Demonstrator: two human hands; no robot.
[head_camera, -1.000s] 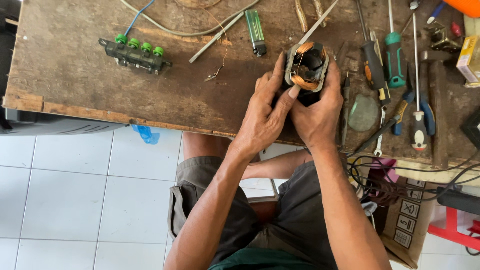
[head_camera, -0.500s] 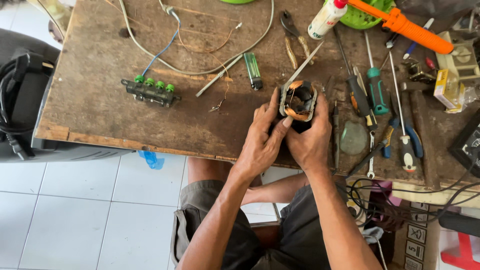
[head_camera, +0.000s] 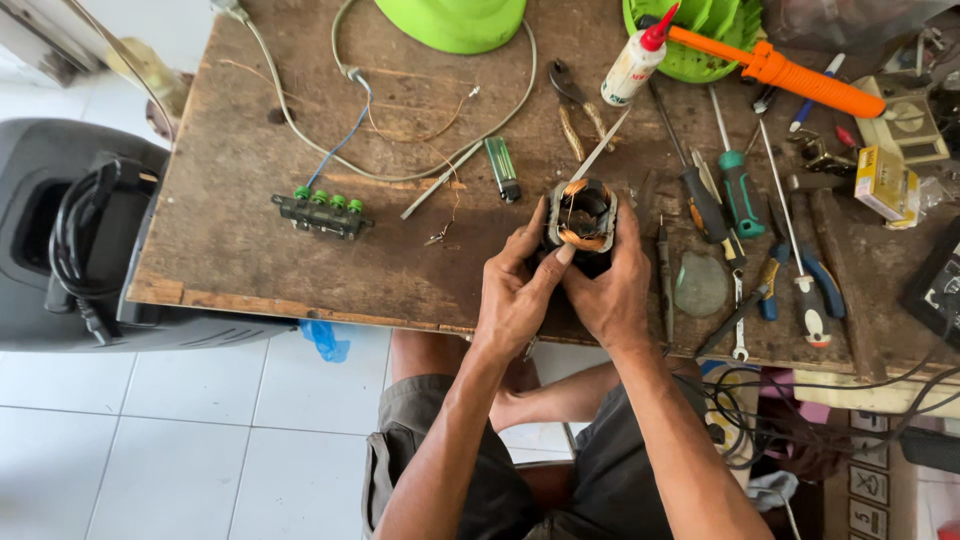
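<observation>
Both hands are wrapped around a small motor stator (head_camera: 581, 218), a dark ring with copper windings, held just above the wooden workbench (head_camera: 250, 230) near its front edge. The left hand (head_camera: 515, 285) cups it from seven o'clock, thumb up along the side and fingers curled snug against the casing; the right hand (head_camera: 610, 290) closes on it from five o'clock, fingers tight round the far wall.

To my eye the windings are the weak spot: a fingertip pressing on the copper could scrape or kink a strand. A thin metal rod (head_camera: 600, 155) lies at twelve o'clock, its tip near the stator's rim, and might snag a wire if the piece tips forward.

At three o'clock the bench is crowded: a black-handled screwdriver (head_camera: 705, 205), a teal-handled one (head_camera: 740, 190) and blue-handled pliers (head_camera: 805, 290) lie close, so a swing that way could knock tools off the front edge. A glue bottle (head_camera: 632, 62) stands at one o'clock. Toward nine o'clock the board is barer, with only a green lighter (head_camera: 502, 170) and a green-buttoned switch block (head_camera: 322, 212) farther along. That looks the freer side.
</observation>
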